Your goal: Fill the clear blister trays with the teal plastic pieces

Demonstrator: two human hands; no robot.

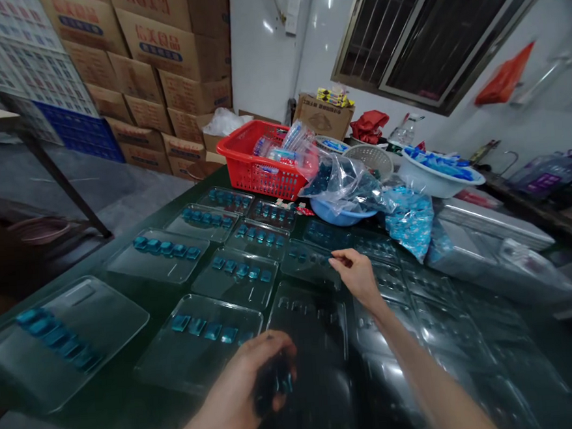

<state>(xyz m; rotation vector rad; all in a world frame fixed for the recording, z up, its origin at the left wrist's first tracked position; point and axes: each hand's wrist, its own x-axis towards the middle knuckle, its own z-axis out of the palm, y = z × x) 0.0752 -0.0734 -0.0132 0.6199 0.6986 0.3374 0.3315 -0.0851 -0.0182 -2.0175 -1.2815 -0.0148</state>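
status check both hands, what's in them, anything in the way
Left hand closed on dark blue pods. Right hand fingertips on clear blister tray. Podless blister tray directly ahead of left hand.

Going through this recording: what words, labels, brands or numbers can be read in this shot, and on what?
Nothing can be quoted with confidence.
Red characters on the stacked cardboard cartons: too blurred to read.
Print on the carton below the window: too blurred to read.
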